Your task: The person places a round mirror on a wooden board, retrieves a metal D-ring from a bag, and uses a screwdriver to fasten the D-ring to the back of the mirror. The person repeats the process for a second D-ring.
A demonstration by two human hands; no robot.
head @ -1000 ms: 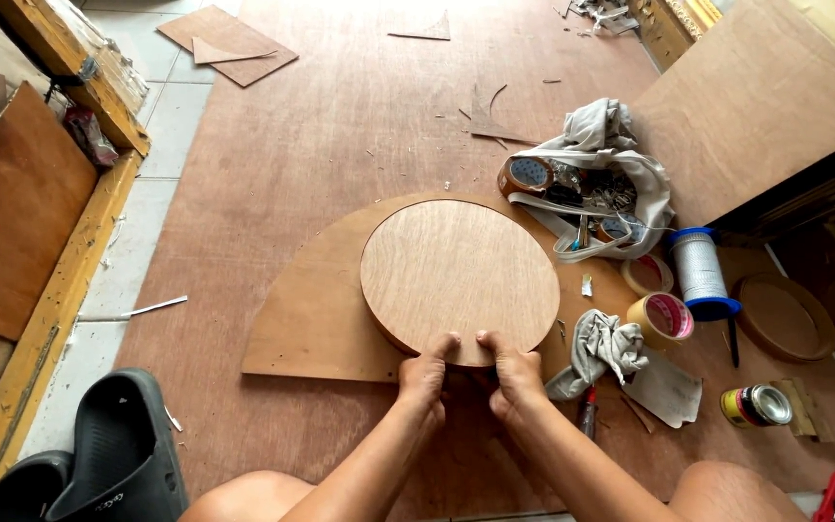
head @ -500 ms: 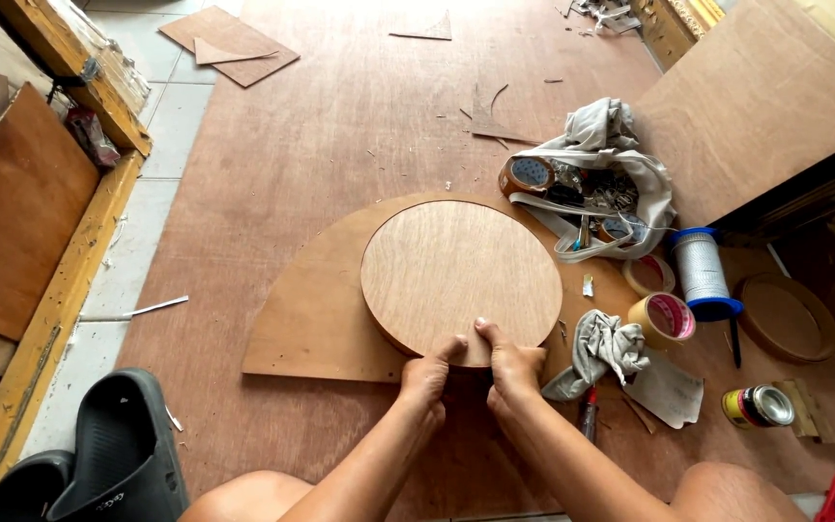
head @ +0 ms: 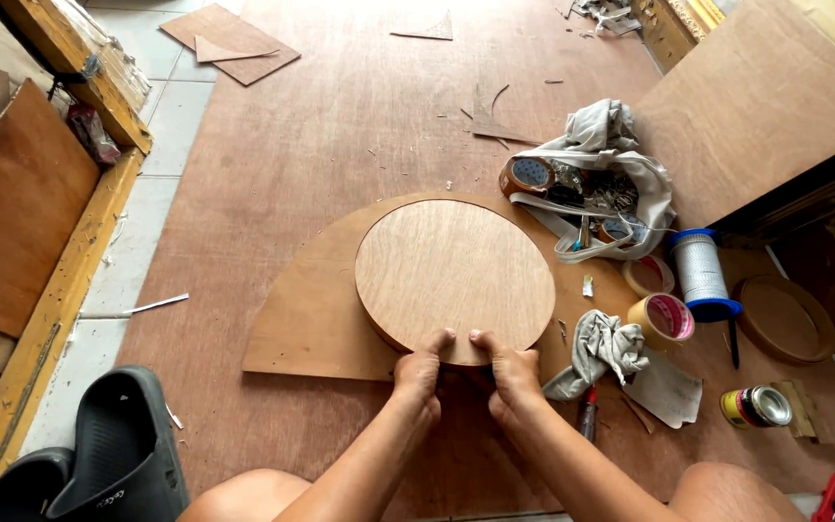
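Observation:
A thick round wooden disc lies on a half-round plywood sheet on the floor. My left hand and my right hand grip the disc's near edge side by side, thumbs on its top face and fingers curled under the rim. Both forearms reach in from the bottom of the view between my knees.
A grey bag of tape rolls lies at the right, with a spool of silver thread, two tape rolls, a rag, a small tin and a round lid. Black sandals sit at bottom left. Plywood boards lean at left.
My hands have shifted slightly along the near rim and moved closer together; the disc has turned or slid very little.

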